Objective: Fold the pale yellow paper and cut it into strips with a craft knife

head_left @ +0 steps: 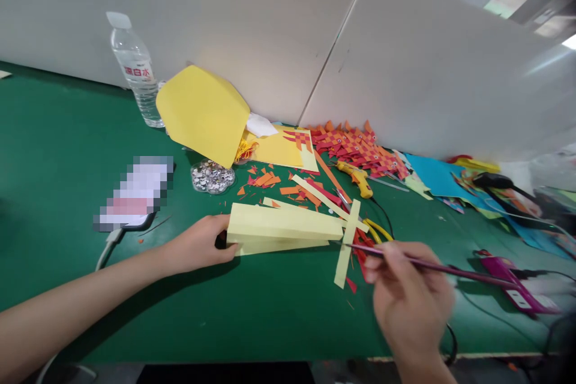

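Note:
My left hand (200, 246) grips the left end of a folded stack of pale yellow paper (281, 229) lying on the green table (58, 150). My right hand (407, 297), blurred by motion, pinches a thin dark pencil-like stick (432, 266) whose tip points left toward the right end of the paper. A loose pale yellow strip (348, 243) lies crosswise just right of the stack, over red scraps. Yellow-handled scissors (378, 230) lie behind it.
A water bottle (135, 75) and a curled yellow sheet (202, 111) stand at the back. A dish of googly eyes (212, 176), orange scraps (265, 180), woven paper fish (360, 147), a yellow glue gun (357, 177), a phone (135, 195) and a purple device (517, 291) lie around.

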The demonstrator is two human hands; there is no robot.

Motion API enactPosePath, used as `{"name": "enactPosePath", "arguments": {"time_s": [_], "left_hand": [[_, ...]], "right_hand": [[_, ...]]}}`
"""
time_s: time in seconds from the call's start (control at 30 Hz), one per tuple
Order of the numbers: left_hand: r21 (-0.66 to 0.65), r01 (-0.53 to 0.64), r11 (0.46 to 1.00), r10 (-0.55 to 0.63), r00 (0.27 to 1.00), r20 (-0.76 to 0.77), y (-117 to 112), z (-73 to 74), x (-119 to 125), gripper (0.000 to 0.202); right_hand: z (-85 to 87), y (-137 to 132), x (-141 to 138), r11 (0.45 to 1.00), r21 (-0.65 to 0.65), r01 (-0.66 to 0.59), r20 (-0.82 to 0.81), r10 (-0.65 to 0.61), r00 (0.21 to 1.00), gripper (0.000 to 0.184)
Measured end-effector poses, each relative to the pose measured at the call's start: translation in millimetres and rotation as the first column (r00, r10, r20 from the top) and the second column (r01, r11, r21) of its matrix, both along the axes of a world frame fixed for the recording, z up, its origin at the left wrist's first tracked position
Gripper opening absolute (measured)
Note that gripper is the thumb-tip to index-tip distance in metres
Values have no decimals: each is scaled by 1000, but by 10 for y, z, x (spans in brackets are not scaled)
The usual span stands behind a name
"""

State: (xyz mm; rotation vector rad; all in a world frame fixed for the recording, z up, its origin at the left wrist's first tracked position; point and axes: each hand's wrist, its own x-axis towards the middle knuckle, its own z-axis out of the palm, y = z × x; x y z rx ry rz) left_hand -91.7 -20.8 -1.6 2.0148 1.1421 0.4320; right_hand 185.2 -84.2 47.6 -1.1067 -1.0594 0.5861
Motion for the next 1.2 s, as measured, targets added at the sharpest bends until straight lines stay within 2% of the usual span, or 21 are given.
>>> {"name": "enactPosePath", "arguments": {"time_s": [0.07,0.13,0.27,0.33,0.63,1.2], "left_hand": [[8,-1,1000,1,1000,-5,5,-12,-3,19],[23,5,1000,-5,1000,3,10,-21,-6,20],[31,35,999,-37,998,51,20,-35,-6,26],[33,45,998,-47,997,66,22,-41,-6,27],[47,62,997,-66,995,78,28,-53,-14,25],[54,47,997,-48,999,19,24,-8,-2,23]], "right_hand": [[-62,-33,-190,981,-129,-144,97,156,983,7],[-137,-33,-366,926,-273,-263,150,311,939,9],[-253,32,-631,815,-444,-372,46,435,899,15],[-289,75,-711,795,-464,-391,29,455,890,17],[-385,197,-831,778,-477,-409,14,472,882,22],[-441,248,-821,758,-489,-432,-39,475,879,23]]}}
